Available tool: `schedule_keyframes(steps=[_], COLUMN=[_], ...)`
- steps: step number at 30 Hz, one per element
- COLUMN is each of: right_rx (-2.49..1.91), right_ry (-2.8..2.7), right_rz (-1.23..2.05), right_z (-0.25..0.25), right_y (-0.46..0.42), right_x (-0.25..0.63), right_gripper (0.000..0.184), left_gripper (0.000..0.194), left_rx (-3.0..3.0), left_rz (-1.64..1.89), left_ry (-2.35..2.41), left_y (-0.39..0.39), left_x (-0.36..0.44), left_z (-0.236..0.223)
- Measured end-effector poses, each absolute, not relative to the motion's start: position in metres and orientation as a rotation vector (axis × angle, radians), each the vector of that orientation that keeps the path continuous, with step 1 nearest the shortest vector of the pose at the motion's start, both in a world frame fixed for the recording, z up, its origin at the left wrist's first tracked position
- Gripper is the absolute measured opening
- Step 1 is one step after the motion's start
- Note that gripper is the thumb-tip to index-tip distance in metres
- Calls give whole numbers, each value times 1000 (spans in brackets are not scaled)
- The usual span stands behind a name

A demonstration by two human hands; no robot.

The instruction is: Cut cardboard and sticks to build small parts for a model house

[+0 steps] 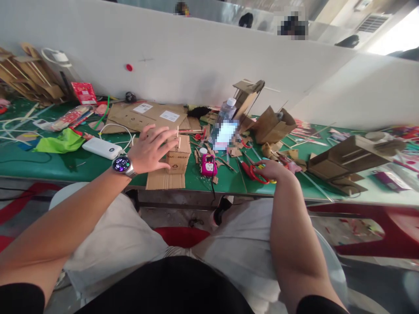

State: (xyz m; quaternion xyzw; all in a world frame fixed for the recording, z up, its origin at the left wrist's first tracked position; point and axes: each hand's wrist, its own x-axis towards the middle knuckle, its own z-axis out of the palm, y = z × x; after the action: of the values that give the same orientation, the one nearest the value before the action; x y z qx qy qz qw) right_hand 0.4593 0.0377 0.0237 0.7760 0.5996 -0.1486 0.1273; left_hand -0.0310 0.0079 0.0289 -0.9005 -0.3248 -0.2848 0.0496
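Note:
My left hand (153, 150) is open, its fingers spread over and beside a small cardboard box (178, 159) with print on its side. A thin pale stick (178, 136) stands up at the box's top, by my fingertips. The box rests on a flat cardboard piece (155, 179) at the table's front edge. To the right, my right hand (275, 169) is closed at the red handles of a pair of scissors (260, 176); some of its fingers are hidden. The scissors lie low at the tabletop, blades pointing away to the left.
On the green table (131, 168) are a pink socket block (208, 165), a white power bank (102, 148), a lit phone (225, 135) and a plastic bottle (228, 109). Cardboard models (352, 159) stand right. Flat cardboard (147, 115) lies behind, before a white partition (183, 56). Scraps are scattered around.

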Motion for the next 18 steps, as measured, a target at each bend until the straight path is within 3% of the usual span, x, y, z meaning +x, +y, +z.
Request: schedule_keyframes(steps=[4, 11, 18], right_rx=[2261, 2244, 2242], right_ry=[1755, 1794, 1772], right_rz=[-441, -460, -436], right_z=[26, 21, 12], right_y=[38, 43, 51], right_x=[456, 460, 466], right_gripper=[53, 54, 57], left_gripper=[87, 105, 83], left_rx=[-2723, -2662, -2832], left_rz=[-956, -1190, -1440], left_ry=[-955, -1285, -1485], left_y=[4, 13, 17], left_x=[-30, -26, -24], left_z=[32, 12, -2])
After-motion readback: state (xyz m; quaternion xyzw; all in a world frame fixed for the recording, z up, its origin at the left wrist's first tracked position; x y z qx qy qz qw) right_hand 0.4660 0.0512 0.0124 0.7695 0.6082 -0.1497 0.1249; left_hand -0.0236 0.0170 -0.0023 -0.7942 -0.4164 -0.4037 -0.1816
